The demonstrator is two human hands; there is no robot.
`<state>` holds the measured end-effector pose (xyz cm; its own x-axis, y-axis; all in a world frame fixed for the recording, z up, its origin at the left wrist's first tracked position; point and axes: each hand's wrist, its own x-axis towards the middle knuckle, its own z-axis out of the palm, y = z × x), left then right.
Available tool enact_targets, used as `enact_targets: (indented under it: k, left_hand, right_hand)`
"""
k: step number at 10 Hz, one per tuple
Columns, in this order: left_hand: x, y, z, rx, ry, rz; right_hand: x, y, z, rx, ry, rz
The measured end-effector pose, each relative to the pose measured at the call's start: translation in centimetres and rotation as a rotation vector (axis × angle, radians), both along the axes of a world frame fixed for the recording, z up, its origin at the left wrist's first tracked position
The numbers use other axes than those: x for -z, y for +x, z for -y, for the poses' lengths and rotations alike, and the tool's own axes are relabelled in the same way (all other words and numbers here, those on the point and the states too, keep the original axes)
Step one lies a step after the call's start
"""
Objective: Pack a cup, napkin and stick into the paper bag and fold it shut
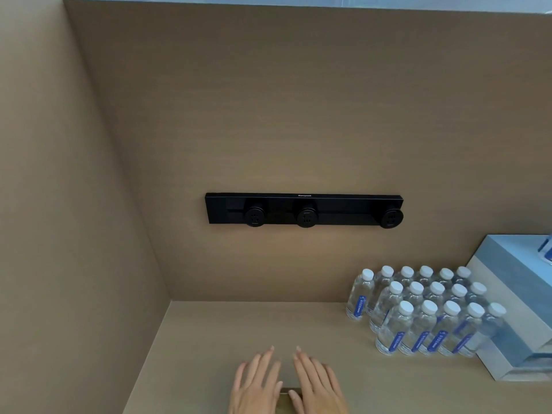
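Two bare hands at the near edge of a tan counter (239, 330), side by side, palms down. Left hand (257, 383) flat, fingers (264, 364) spread and extended toward the far wall, gripping nothing. Right hand (318, 383) likewise flat, fingers (301, 361) straight and released, closed on nothing. Between the two thumbs, at the very bottom of the view, a small brownish edge, apparently the paper bag (286, 400), lying flat under the palms; mostly cut off by the frame, so shape and fold cannot be told. Cup, napkin and stick not identifiable in view. On the far wall (298, 115), a black power strip (303, 209) mounted level, carrying three round sockets. To the right on the counter, a block of clear water bottles (424, 312) with white caps and blue labels, standing upright in tight rows, well apart from the hands. Just right of the bottles, touching or nearly so, a stack of pale blue boxes (519, 309), partly out of frame. Left side wall (74, 204) plain tan.
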<state>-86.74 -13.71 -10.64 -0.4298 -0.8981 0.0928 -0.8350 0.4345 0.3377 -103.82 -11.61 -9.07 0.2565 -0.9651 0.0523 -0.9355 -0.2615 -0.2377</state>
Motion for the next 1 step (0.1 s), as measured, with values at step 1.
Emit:
enact_targets:
  k: [1]
  left_hand:
    - [0.63,0.53,0.30,-0.127,-0.105,-0.042]
  right_hand:
    - [0.20,-0.99,1.09,0.034,-0.162,-0.018]
